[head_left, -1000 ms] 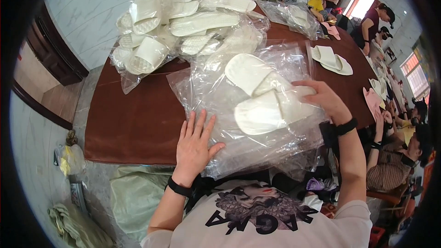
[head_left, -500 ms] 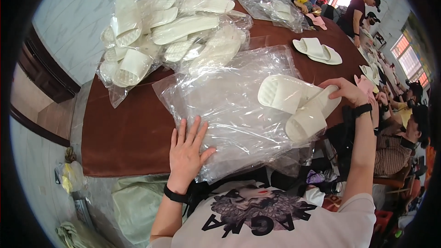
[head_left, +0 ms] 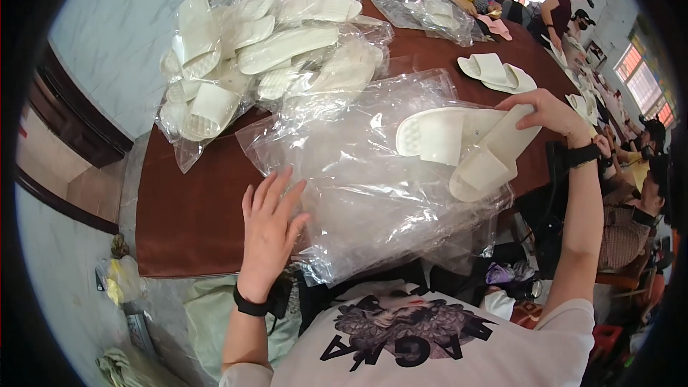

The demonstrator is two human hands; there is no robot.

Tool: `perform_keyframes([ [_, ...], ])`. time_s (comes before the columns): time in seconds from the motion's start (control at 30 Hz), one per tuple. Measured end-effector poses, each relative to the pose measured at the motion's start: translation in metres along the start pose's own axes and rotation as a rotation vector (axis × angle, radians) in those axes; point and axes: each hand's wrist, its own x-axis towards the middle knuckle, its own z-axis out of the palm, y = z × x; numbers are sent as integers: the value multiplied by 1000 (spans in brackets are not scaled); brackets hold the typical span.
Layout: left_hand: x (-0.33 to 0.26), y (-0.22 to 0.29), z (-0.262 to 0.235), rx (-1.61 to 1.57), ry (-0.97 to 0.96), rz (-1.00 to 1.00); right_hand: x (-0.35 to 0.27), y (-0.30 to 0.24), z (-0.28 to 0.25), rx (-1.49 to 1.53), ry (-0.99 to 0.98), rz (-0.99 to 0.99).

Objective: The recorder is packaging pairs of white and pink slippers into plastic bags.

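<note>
My right hand (head_left: pixel 550 116) pinches the end of a white slide slipper (head_left: pixel 489 170), the right one of a crossed pair. Its mate, another white slipper (head_left: pixel 428 135), lies to the left and partly overlaps it. Both are over a stack of clear plastic bags (head_left: pixel 344 208) on the brown-covered table (head_left: pixel 193 229). Beside the stack's left edge, my left hand (head_left: pixel 266 226) is open with fingers spread, holding nothing. Whether the pair rests on the bags or is slightly lifted, I cannot tell.
Bagged white slippers (head_left: pixel 287 50) are piled at the far left of the table. A loose white pair (head_left: pixel 497 73) lies beyond my right hand, and another bagged pair (head_left: pixel 437 14) farther back. Several people work along the right and far sides.
My left hand has come off the bags and shifted left. My right hand has risen slightly, tilting the slipper. A pink slipper beside my right hand is no longer visible.
</note>
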Motion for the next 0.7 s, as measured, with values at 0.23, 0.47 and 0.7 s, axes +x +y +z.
perform_keyframes([
  [0.23, 50, -15, 25, 144, -129, 219, 9, -19, -2, 1, -50, -40],
  [0.47, 43, -35, 43, 128, -346, -21, -43, 96, -32, 157, 195, 71],
  [0.7, 47, -34, 40, 96, -306, -15, -77, 211, -12, 523, 560, 207],
])
